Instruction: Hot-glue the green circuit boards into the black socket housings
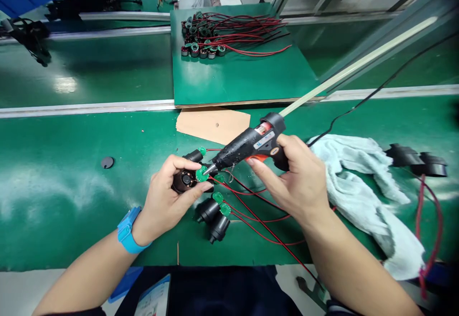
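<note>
My right hand point(301, 177) is wrapped round a black glue gun point(247, 144) with an orange trigger; a long pale glue stick point(358, 67) juts from its back. Between the thumb and fingers of my left hand point(172, 187) is a black cylindrical housing point(183, 179) with a small green circuit board point(202, 173) at its opening. The gun's metal nozzle is at that board; whether it touches, I cannot tell. Two more black housings point(217, 225) with green boards and red wires lie just below, and another point(194, 156) lies behind my left fingers.
A raised green board point(236, 84) at the back bears several small wired coil parts point(202, 36). Brown cardboard point(211, 122) lies before it. At right are a pale cloth point(358, 187), the gun's black cable point(376, 91) and black parts point(418, 160). A black disc point(107, 162) lies left.
</note>
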Demonstrator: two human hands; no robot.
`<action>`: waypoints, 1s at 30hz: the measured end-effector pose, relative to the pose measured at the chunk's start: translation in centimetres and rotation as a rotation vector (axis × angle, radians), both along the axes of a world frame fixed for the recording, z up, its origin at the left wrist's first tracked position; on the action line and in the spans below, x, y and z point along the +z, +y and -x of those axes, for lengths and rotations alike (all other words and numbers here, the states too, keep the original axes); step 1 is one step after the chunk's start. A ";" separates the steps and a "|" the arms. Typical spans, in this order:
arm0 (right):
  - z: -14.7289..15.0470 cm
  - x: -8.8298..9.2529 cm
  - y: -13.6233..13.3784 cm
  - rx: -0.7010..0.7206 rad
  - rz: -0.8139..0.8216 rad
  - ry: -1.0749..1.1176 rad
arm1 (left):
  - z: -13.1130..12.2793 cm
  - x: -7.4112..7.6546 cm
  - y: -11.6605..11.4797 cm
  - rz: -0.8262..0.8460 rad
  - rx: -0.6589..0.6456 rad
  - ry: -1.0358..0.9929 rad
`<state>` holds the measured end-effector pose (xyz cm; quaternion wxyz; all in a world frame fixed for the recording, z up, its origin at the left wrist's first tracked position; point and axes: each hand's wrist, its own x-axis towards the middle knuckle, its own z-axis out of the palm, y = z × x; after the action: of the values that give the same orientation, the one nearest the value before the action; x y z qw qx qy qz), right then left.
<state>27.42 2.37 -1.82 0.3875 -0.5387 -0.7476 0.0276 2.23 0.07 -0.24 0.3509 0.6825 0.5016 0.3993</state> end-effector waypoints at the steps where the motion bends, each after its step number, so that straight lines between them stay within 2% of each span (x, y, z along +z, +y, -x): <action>1: 0.0 0.0 0.0 -0.002 -0.005 0.000 | 0.0 0.0 0.0 -0.007 -0.002 -0.003; 17: -0.4 0.0 -0.6 -0.035 -0.159 -0.076 | -0.1 -0.2 -0.1 0.004 -0.001 -0.007; 21: -0.5 -0.1 -1.6 -0.122 -0.310 -0.229 | -0.1 -0.2 0.0 0.023 0.024 0.002; 24: -0.5 -0.6 -1.3 -0.155 -0.417 -0.398 | 0.0 -0.2 -0.1 -0.027 0.014 0.019; 26: -0.9 -1.4 -0.3 -0.181 -0.310 -0.392 | 0.1 -0.1 -0.1 -0.072 0.005 0.042; 30: -2.8 -3.9 2.7 -0.248 0.129 -0.150 | 0.3 -0.2 -0.1 -0.134 0.004 0.093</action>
<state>30.23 5.03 -5.73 0.2957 -0.6510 -0.6990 -0.0127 1.94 -0.03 -0.47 0.2801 0.7213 0.4908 0.4005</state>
